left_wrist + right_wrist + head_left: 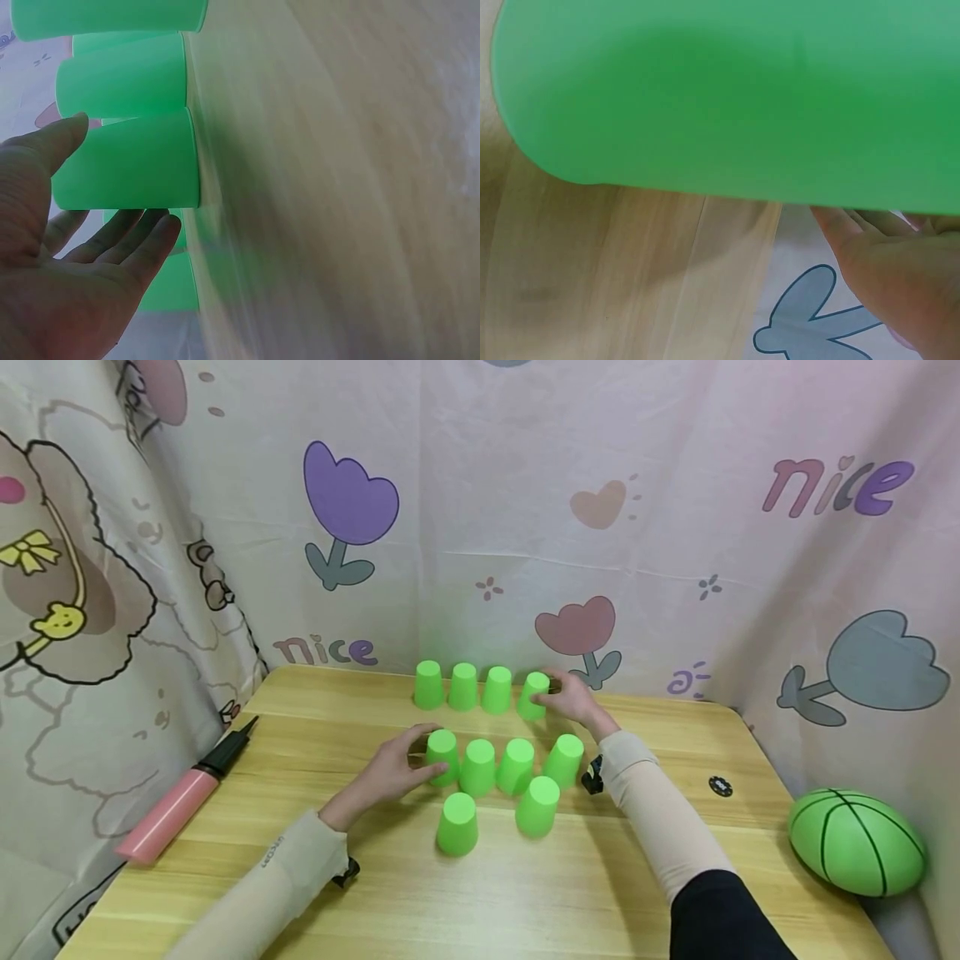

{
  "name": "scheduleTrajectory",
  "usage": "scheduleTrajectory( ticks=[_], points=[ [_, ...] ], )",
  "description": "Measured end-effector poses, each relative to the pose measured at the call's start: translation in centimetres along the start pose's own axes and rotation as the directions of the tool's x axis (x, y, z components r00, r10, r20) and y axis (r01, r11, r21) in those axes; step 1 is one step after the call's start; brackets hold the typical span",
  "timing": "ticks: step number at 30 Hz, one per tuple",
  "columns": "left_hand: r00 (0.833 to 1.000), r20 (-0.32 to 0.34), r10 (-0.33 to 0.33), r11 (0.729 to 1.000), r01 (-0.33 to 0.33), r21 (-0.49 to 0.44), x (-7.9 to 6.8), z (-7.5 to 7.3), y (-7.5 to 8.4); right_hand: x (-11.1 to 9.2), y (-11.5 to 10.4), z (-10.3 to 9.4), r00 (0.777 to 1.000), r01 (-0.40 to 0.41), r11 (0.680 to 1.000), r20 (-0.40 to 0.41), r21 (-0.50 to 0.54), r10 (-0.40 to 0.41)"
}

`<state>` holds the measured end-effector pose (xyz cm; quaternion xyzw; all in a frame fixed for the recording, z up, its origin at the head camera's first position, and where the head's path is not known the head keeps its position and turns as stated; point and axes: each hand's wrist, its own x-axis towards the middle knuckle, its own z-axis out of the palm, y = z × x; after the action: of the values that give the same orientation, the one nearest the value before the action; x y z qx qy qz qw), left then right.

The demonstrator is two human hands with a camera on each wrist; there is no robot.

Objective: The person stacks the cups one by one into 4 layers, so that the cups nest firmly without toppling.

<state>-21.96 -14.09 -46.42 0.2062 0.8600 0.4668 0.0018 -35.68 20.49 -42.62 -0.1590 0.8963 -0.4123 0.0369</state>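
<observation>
Here, ten inverted green cups (477, 768) on worktop (390, 906). Left hand (392, 768): fingers around middle row's leftmost cup (442, 752). Right hand (574, 700): fingers holding back row's rightmost cup (534, 687).

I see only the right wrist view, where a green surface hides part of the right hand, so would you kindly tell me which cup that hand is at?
Observer: In the head view, the right hand is at the rightmost back cup, the last in a row of four near the curtain.
Operator: Thank you; would you also tell me where the left hand is?
Observer: It is curved round the leftmost middle cup, with two more cups standing nearer the person.
</observation>
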Motion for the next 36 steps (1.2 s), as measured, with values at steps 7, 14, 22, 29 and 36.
scheduleTrajectory(
  ticks=[7, 14, 22, 29, 36],
  points=[
    [1.000, 0.001, -0.007, 1.000, 0.007, 0.008, 0.1, 0.2, 0.0, -0.1, -0.1, 0.0, 1.000, -0.006, 1.000, -0.003, 0.003, 0.006],
    [1.000, 0.025, -0.018, 0.999, 0.019, -0.049, 0.2, 0.4, -0.2, -0.1, -0.2, -0.1, 1.000, -0.008, 1.000, 0.001, -0.015, 0.008],
    [1.000, 0.008, -0.023, 0.999, 0.024, -0.038, 0.2, 0.4, -0.2, -0.1, -0.2, -0.4, 1.000, 0.000, 0.999, 0.014, -0.034, 0.001],
    [0.999, 0.006, -0.031, 0.999, 0.031, -0.042, 0.1, 0.2, -0.3, -0.8, -0.3, -1.3, 0.999, 0.038, 0.999, 0.006, 0.004, -0.038],
    [0.999, -0.002, -0.039, 0.999, 0.039, -0.037, 0.2, -0.3, -0.5, -2.9, -1.1, -2.4, 0.999, 0.040, 0.998, -0.028, 0.050, -0.039]
  ],
)
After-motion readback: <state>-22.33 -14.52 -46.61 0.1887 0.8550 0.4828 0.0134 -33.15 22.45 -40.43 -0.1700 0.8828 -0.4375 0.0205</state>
